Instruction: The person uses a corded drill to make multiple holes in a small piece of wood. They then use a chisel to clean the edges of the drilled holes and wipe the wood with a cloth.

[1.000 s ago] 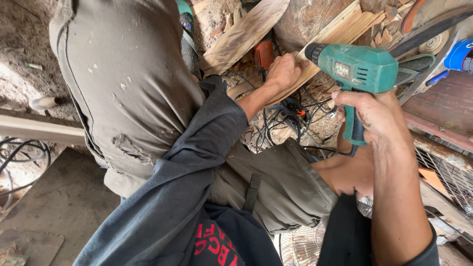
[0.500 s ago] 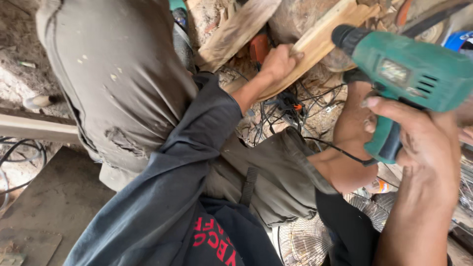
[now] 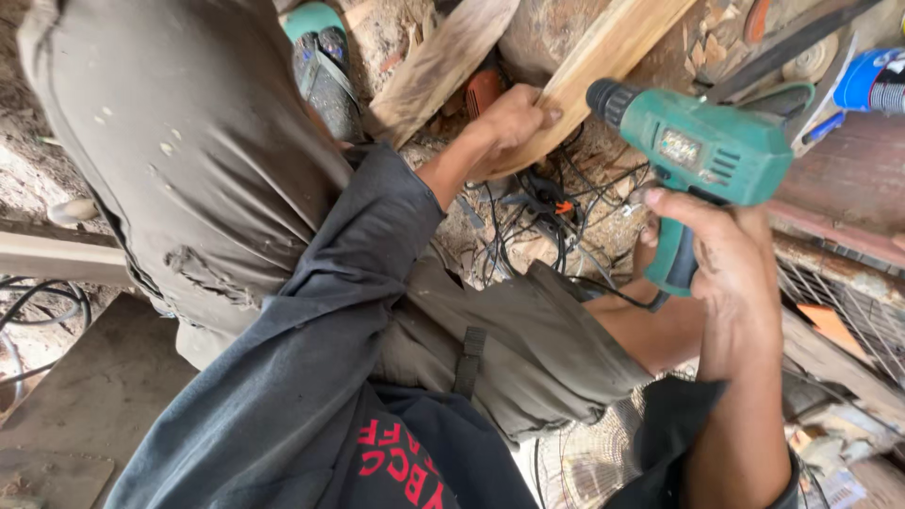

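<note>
My right hand grips the handle of a green electric drill, its chuck pointing left toward a pale wooden board. My left hand, in a dark sleeve, holds the lower end of that board. A second, darker plank lies just left of it. My grey trouser legs fill the left and middle, and a sandalled foot shows at the top.
A tangle of black cables lies on the ground under the board. A blue and white can sits at top right, wire mesh at the right, a round woven object below, black hose at the left.
The drill has moved left and lower, its chuck now close to the board. My left hand has stayed on the board's end.
</note>
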